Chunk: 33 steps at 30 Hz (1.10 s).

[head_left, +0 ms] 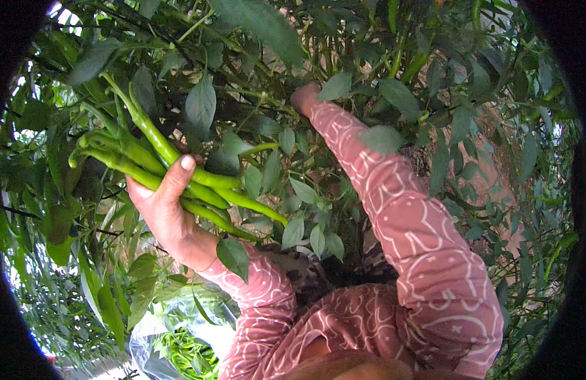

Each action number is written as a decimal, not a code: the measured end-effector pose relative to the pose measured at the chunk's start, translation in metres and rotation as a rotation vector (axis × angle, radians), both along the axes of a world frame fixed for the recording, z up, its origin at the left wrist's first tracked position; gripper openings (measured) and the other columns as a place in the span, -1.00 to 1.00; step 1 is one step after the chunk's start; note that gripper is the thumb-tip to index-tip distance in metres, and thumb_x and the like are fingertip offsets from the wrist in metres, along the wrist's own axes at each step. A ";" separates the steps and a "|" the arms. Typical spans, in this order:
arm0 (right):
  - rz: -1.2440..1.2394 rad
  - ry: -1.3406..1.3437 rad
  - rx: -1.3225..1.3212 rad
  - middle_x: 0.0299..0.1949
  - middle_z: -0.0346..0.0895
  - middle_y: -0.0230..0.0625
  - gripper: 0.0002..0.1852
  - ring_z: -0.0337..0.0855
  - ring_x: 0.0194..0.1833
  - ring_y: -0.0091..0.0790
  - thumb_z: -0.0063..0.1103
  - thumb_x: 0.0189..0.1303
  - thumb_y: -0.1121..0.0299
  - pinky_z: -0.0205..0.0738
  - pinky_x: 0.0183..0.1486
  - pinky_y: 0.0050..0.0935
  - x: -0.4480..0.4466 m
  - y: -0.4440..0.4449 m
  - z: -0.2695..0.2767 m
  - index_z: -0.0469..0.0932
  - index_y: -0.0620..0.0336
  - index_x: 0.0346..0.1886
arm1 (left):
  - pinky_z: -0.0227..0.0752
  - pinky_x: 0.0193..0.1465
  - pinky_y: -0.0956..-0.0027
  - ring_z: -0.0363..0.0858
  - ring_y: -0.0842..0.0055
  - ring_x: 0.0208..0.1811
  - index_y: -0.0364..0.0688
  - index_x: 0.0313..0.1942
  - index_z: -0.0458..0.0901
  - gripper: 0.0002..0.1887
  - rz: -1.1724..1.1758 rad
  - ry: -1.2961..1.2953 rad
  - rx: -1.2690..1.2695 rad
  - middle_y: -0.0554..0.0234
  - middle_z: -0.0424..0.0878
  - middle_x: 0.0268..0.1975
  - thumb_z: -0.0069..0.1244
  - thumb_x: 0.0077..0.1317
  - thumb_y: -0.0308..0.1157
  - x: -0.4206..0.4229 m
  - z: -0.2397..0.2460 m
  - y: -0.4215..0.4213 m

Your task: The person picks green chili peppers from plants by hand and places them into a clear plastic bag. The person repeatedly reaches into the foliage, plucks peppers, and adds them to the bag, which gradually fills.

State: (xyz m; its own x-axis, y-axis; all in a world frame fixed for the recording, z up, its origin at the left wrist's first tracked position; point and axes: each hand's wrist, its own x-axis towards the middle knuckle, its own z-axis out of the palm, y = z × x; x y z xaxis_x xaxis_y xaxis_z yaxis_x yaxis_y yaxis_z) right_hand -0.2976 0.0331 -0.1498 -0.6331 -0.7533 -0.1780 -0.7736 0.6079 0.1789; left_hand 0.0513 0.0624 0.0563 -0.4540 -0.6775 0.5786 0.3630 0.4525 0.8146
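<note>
A bunch of long green chili peppers (217,180) lies across the palm of my left hand (174,209), pinned under the thumb. Their stems point up and left, their tips down and right. My right hand (306,97) reaches in among the pepper plants' leaves and stems at the upper middle. Only its wrist side shows; its fingers are hidden by foliage, so what they touch cannot be seen. Near that hand a broad pepper leaf (335,86) overlaps the wrist.
A clear plastic bag (150,351) holding many green peppers (188,354) stands at the lower left. Other peppers hang on the plants, such as a green pepper (414,66) at upper right. Dense leaves surround both arms. Bare soil (497,180) shows at the right.
</note>
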 end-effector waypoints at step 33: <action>0.755 -2.004 -1.770 -0.37 0.36 -0.22 -0.71 0.43 -0.41 -0.37 -0.15 0.33 0.14 0.39 -0.40 -0.46 0.113 0.223 0.153 0.34 0.20 -0.29 | 0.42 -0.17 0.26 0.54 0.21 -0.21 -0.32 -0.03 0.44 -0.34 -0.944 -0.115 0.310 0.15 0.50 -0.40 0.15 -0.20 -0.19 -0.036 -0.070 0.001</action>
